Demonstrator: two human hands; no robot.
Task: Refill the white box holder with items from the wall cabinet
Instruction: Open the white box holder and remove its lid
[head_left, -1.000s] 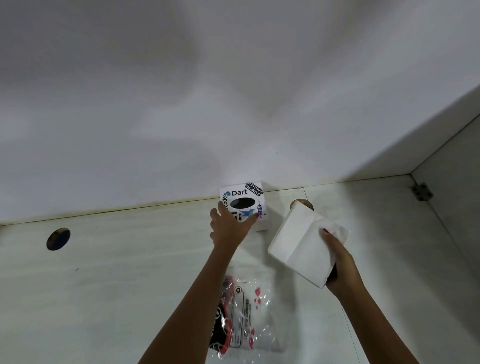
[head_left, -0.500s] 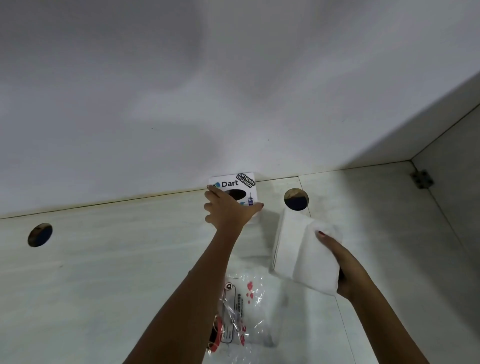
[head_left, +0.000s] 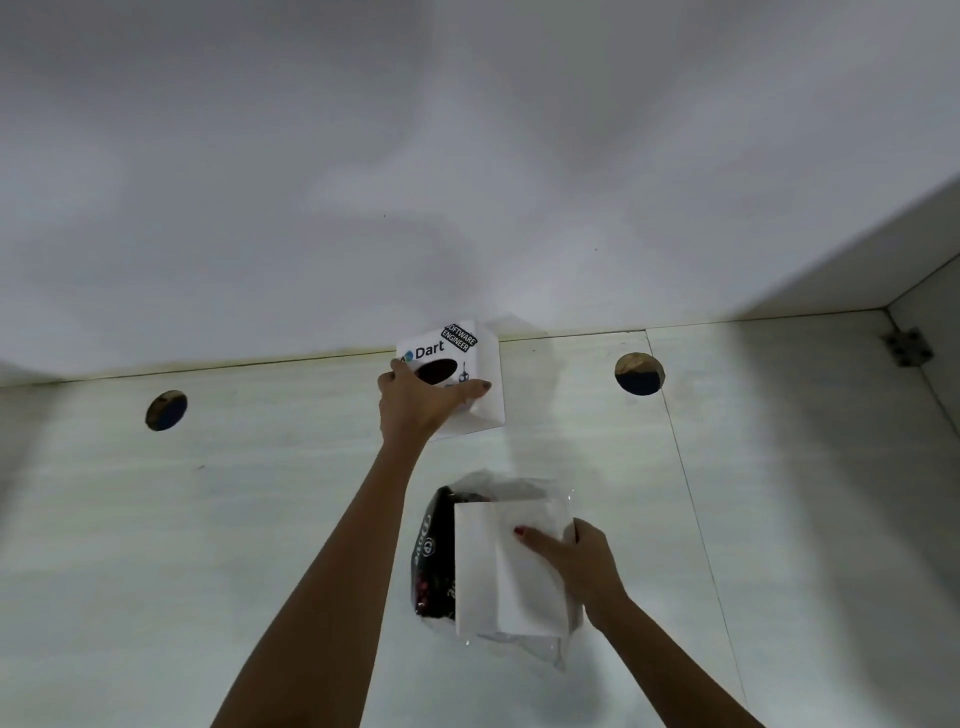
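Note:
The white box holder (head_left: 480, 366), with a dark oval opening and "Dart" and "Software Engineer" stickers on top, stands against the white wall at the back of the pale surface (head_left: 208, 519). My left hand (head_left: 423, 400) grips its near left side, fingers over the top. My right hand (head_left: 574, 558) holds a stack of white folded tissues (head_left: 498, 571) lower down. The stack is over a clear plastic wrapper (head_left: 535, 644) with a dark printed pack (head_left: 434, 551) showing at its left.
Two round holes are cut in the surface, the left hole (head_left: 166, 410) and the right hole (head_left: 639, 374). A seam runs down the surface right of the tissues. A side panel with a metal hinge (head_left: 909, 348) rises at the far right.
My right hand has carried the tissue stack down and toward me, over the plastic wrapper. My left hand has stayed on the box holder, which now sits a little turned.

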